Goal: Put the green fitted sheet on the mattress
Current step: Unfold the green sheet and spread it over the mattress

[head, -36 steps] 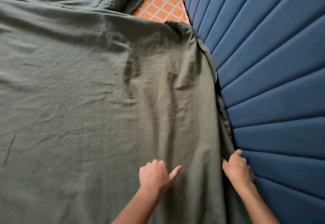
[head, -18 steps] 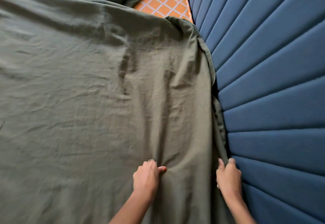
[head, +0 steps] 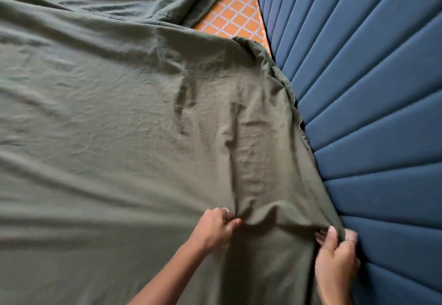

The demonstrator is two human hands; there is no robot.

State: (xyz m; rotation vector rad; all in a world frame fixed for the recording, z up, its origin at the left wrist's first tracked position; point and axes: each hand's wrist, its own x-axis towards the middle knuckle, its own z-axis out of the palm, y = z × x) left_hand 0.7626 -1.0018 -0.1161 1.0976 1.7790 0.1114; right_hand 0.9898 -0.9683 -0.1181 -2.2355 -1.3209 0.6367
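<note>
Gripping now with both hands: left hand [head: 215, 227] pinching a fold of the green fitted sheet [head: 119, 137] on top of the bed, right hand [head: 336, 254] curled round the sheet's edge against the blue padded headboard [head: 370, 113]. Half a second ago only pressed and poked at the cloth; since then bunched into a raised ridge running between the two hands, lifted slightly off the bed. Judged as slack gathered for pulling the edge toward the headboard side and tucking it down. Spread wrinkled over most of the mattress [head: 235, 20], but not yet over the far corner, where orange lattice-patterned ticking shows bare (a loose flap of sheet lying folded back just beside it). No containers anywhere in view.
</note>
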